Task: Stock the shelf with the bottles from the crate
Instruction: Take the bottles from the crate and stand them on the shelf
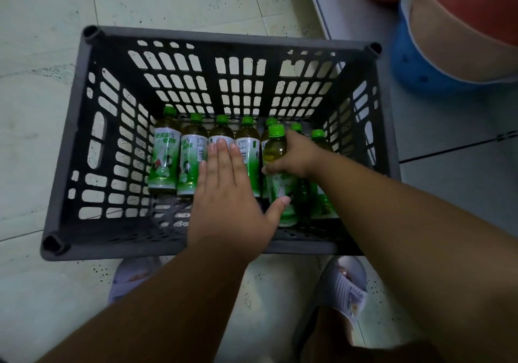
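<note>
bottles (193, 161) with green caps lie side by side on the bottom of a dark grey slatted crate (70, 149), caps pointing to the far wall. we count four in a neat row on the left and a looser group on the right, though how many lie in that group we cannot tell, since our right arm covers part of it.

our right hand (294, 156) is inside the crate, fingers wrapped round the upper body of one bottle (276, 144), which sits a little higher than its neighbours, its cap tilted up and its yellow-green liquid showing above the label. our left hand (227, 194) is flat and spread wide, palm down, over the third and fourth bottles of the row; the thumb reaches out to the right and touches the lower end of the gripped bottle. whether the palm presses on the bottles or only hovers just above them is unclear from here.

the crate stands on a pale tiled floor (42, 82). just this side of its near rim we see our feet in lilac slippers (344, 287). at the upper right, well apart from the crate, there is a blue basin (412, 65).
</note>
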